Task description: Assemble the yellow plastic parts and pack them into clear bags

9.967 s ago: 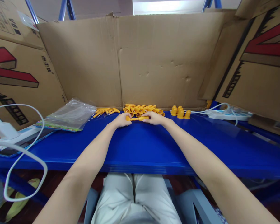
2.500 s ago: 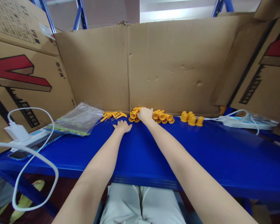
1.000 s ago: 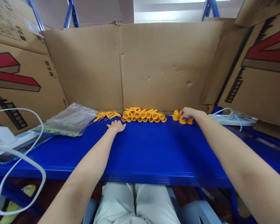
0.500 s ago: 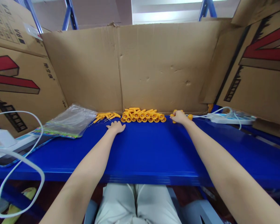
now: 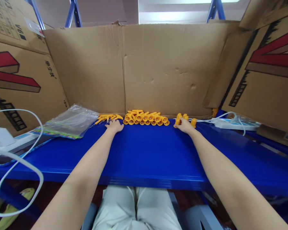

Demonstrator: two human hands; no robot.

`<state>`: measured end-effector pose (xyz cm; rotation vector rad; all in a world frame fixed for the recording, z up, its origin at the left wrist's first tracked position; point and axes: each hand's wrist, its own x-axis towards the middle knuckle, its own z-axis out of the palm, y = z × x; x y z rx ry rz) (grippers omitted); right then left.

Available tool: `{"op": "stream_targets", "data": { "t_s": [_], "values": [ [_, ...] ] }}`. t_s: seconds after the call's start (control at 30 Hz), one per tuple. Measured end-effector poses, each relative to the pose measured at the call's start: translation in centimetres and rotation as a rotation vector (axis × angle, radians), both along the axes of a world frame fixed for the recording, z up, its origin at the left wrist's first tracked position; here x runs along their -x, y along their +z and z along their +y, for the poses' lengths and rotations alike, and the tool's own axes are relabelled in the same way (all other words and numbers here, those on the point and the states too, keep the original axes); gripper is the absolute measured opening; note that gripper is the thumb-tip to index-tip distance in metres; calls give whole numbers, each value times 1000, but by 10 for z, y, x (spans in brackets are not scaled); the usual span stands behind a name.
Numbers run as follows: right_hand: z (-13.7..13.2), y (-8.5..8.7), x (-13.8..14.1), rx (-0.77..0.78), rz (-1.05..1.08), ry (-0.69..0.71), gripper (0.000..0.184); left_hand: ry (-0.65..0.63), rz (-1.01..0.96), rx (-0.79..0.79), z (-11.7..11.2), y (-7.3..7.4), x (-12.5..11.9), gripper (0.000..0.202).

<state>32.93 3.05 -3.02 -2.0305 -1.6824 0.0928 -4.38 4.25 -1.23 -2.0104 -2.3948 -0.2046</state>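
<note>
My left hand (image 5: 114,126) lies at the near edge of a small pile of yellow T-handled corkscrews (image 5: 103,118). Its fingers are spread and stretched toward the handles, with nothing visibly held. Over on the right, my right hand (image 5: 185,126) has its fingers closed around a yellow cup-shaped piece (image 5: 178,119), partly hidden by the hand. More yellow cup-shaped pieces (image 5: 193,122) stand close about this hand. Between the hands, several hollow yellow corkscrew bodies (image 5: 147,118) are stacked on their sides, open ends facing me.
A cardboard sheet (image 5: 163,70) walls off the back of the blue table (image 5: 146,153). Clear plastic bags (image 5: 72,123) lie on the left. White power strips with cables stand at the left (image 5: 8,143) and right (image 5: 230,123). Large cartons flank both sides.
My left hand has moved slightly left, closer to the corkscrews. My right hand has shifted a little, and more of the yellow cup-shaped pieces around it now show upright.
</note>
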Motion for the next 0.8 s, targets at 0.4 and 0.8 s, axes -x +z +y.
{"op": "stream_targets", "data": {
  "t_s": [0.4, 0.8],
  "values": [
    [-5, 6, 3, 84, -35, 26, 36, 65, 148, -118, 28, 8, 58, 50],
    [-5, 7, 4, 78, -42, 48, 33, 50, 1, -106, 63, 4, 61, 47]
  ]
}}
